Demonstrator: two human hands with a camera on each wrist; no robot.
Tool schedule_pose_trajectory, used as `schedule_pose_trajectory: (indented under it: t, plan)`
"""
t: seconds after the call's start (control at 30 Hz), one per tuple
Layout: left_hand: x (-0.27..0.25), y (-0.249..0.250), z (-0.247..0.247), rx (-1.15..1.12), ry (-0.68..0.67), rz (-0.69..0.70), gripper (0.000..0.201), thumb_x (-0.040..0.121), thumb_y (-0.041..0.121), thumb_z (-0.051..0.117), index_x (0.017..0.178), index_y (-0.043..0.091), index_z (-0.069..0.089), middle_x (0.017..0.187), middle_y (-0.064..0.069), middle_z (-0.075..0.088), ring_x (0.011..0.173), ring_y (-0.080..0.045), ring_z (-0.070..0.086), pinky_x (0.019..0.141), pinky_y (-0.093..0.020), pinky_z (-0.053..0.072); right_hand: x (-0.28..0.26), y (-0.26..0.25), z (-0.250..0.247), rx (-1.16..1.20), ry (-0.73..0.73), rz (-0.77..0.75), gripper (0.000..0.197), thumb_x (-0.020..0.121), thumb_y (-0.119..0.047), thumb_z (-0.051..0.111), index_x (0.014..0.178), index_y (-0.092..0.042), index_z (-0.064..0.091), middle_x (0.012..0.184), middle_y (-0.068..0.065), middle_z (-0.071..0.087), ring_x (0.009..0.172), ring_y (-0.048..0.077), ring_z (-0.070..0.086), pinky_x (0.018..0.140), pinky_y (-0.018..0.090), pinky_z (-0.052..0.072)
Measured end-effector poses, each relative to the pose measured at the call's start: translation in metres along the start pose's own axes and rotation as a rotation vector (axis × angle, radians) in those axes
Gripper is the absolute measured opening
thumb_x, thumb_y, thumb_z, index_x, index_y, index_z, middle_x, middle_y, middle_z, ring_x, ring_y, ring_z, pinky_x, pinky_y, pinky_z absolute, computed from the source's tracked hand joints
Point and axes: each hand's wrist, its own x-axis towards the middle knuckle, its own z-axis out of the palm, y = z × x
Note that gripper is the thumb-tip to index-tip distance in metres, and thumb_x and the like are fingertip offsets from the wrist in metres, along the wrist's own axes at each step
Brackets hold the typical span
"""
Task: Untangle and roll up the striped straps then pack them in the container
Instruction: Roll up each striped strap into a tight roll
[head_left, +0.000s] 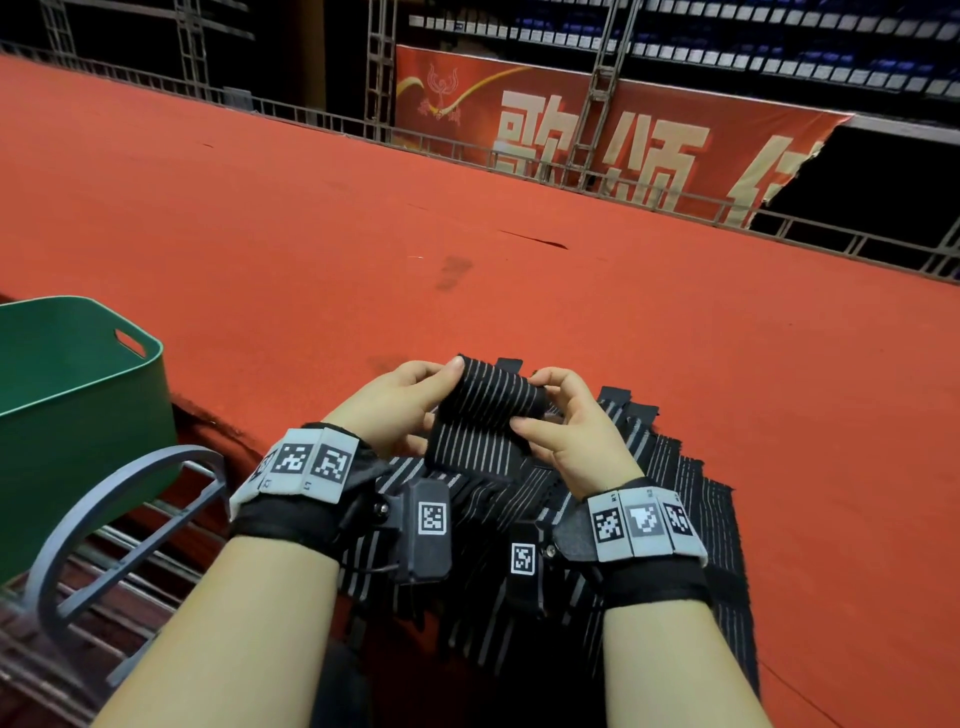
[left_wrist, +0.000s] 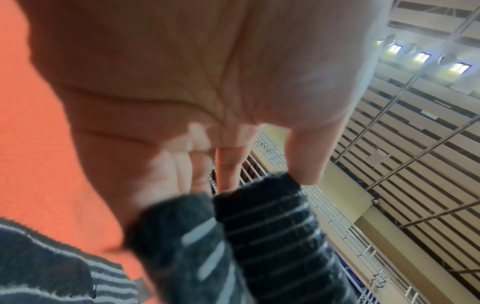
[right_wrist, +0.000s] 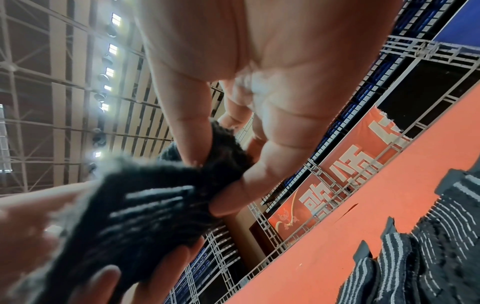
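A black strap with thin white stripes, partly rolled (head_left: 488, 400), is held up between both hands above the red surface. My left hand (head_left: 410, 397) pinches its left end with thumb and fingers; the same roll (left_wrist: 262, 232) fills the lower part of the left wrist view. My right hand (head_left: 550, 410) grips the right end, its thumb and curled fingers pressed into the roll (right_wrist: 155, 197). The loose tail hangs down toward a pile of striped straps (head_left: 649, 499) lying under my wrists. A green container (head_left: 78, 395) stands at the left.
The red carpeted platform (head_left: 363, 234) stretches ahead to a metal railing (head_left: 571, 171) with a red banner (head_left: 597, 135) behind. A grey metal frame (head_left: 104, 519) sits at the near left below the container. More straps (right_wrist: 428, 246) lie right of my right hand.
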Motion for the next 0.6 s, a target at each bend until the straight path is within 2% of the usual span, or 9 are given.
schedule_pose_trajectory:
  t: [0.1, 0.17, 0.27, 0.37, 0.4, 0.47, 0.53, 0.6]
  plan:
    - [0.001, -0.001, 0.0, -0.019, -0.004, -0.025, 0.035, 0.086, 0.051, 0.054, 0.105, 0.023, 0.056, 0.106, -0.004, 0.062, 0.08, -0.02, 0.06, 0.049, -0.027, 0.043, 0.0, 0.001, -0.001, -0.018, -0.029, -0.003, 0.039, 0.083, 0.015, 0.052, 0.092, -0.023, 0.047, 0.098, -0.003, 0.055, 0.07, 0.002, 0.061, 0.064, 0.024, 0.052]
    - [0.001, -0.001, 0.0, -0.056, -0.014, -0.025, 0.025, 0.09, 0.042, 0.055, 0.105, 0.021, 0.056, 0.104, -0.004, 0.061, 0.075, -0.018, 0.06, 0.043, -0.023, 0.043, -0.002, 0.0, -0.001, 0.004, -0.059, -0.007, 0.039, 0.083, 0.016, 0.048, 0.091, -0.022, 0.047, 0.097, -0.005, 0.055, 0.072, 0.005, 0.058, 0.064, 0.022, 0.049]
    - [0.0, 0.001, -0.002, -0.175, -0.032, -0.016, 0.011, 0.092, 0.02, 0.056, 0.103, 0.018, 0.056, 0.095, -0.005, 0.061, 0.067, -0.015, 0.06, 0.04, -0.02, 0.045, -0.003, -0.001, 0.002, 0.156, -0.081, -0.03, 0.029, 0.085, 0.012, 0.05, 0.09, -0.016, 0.048, 0.104, -0.004, 0.057, 0.086, 0.012, 0.056, 0.073, 0.024, 0.05]
    - [-0.001, 0.002, -0.005, -0.238, -0.059, 0.018, 0.017, 0.089, 0.002, 0.054, 0.1, 0.015, 0.057, 0.094, -0.005, 0.06, 0.072, -0.017, 0.064, 0.047, -0.024, 0.052, 0.0, 0.0, 0.004, 0.222, -0.004, 0.015, 0.01, 0.093, -0.01, 0.051, 0.099, -0.017, 0.051, 0.111, 0.004, 0.056, 0.091, 0.016, 0.059, 0.075, 0.032, 0.055]
    - [-0.002, 0.002, -0.006, -0.242, -0.068, 0.032, 0.022, 0.087, -0.004, 0.052, 0.099, 0.014, 0.057, 0.097, -0.006, 0.059, 0.077, -0.019, 0.065, 0.05, -0.027, 0.054, 0.001, 0.0, 0.006, 0.193, 0.019, 0.052, 0.009, 0.095, -0.018, 0.05, 0.104, -0.019, 0.051, 0.115, 0.008, 0.055, 0.093, 0.019, 0.06, 0.075, 0.035, 0.055]
    - [-0.002, 0.001, -0.008, -0.222, -0.086, 0.063, 0.03, 0.084, -0.012, 0.049, 0.099, 0.013, 0.058, 0.104, -0.008, 0.054, 0.091, -0.024, 0.062, 0.058, -0.033, 0.058, 0.003, 0.002, 0.008, 0.135, 0.02, 0.138, 0.022, 0.095, -0.028, 0.05, 0.114, -0.019, 0.05, 0.12, 0.012, 0.056, 0.092, 0.024, 0.064, 0.068, 0.033, 0.057]
    - [-0.002, 0.0, -0.011, -0.183, -0.088, 0.088, 0.037, 0.083, -0.016, 0.046, 0.099, 0.015, 0.058, 0.109, -0.01, 0.051, 0.101, -0.027, 0.058, 0.073, -0.041, 0.059, 0.004, 0.005, 0.012, 0.117, 0.027, 0.168, 0.027, 0.093, -0.027, 0.053, 0.118, -0.017, 0.05, 0.117, 0.014, 0.057, 0.09, 0.026, 0.066, 0.06, 0.028, 0.056]
    - [-0.001, -0.003, -0.015, -0.178, -0.081, 0.088, 0.039, 0.083, -0.017, 0.045, 0.1, 0.016, 0.057, 0.112, -0.01, 0.051, 0.105, -0.028, 0.057, 0.082, -0.045, 0.055, 0.006, 0.005, 0.016, 0.118, 0.055, 0.14, 0.02, 0.092, -0.02, 0.057, 0.112, -0.019, 0.053, 0.116, 0.014, 0.054, 0.094, 0.027, 0.064, 0.058, 0.026, 0.057]
